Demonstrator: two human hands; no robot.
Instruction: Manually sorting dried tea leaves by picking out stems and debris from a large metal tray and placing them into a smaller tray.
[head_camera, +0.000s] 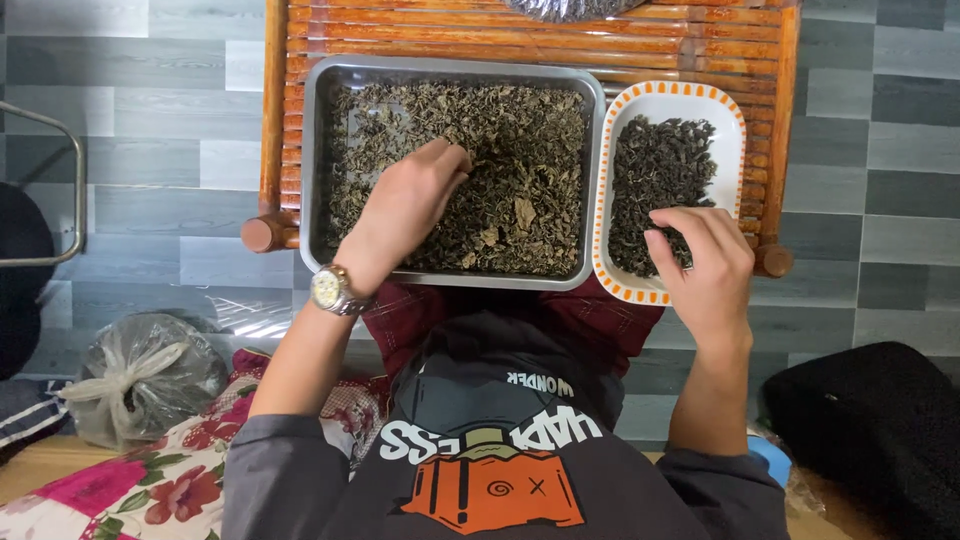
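Dried leaves (520, 150) filled the steel tray (320, 180), which sat on a low wooden slatted bench (500, 35) over grey plank flooring. Mixed load: olive-brown, loose, flaky, spread across nearly the whole tray floor. Step in hand looked like sorting, picking pieces from the tray and moving selected ones to the dish beside it.

White oval dish (725, 125) with an orange-dashed rim touched the tray's right side and held a darker, more uniform pile of leaves (660, 170), heaped toward its middle and near end.

Left hand (405, 205), wristwatch (330, 290) on the wrist, lay in the tray's centre-left, fingers curled down into the leaf; grip appeared pressed together on the pile, though whether it pinched any piece could not be told.

Right hand (705, 255) sat at the dish's near end, fingertips bunched and touching the dark pile; grip looked closed, contents hidden.

Judgement: next move called for a fine fingertip pinch on single pieces, and a carry low over the shared rims so nothing spilled onto the bench slats.

Knotted plastic bag (145, 375) lay on the floor, lower left.
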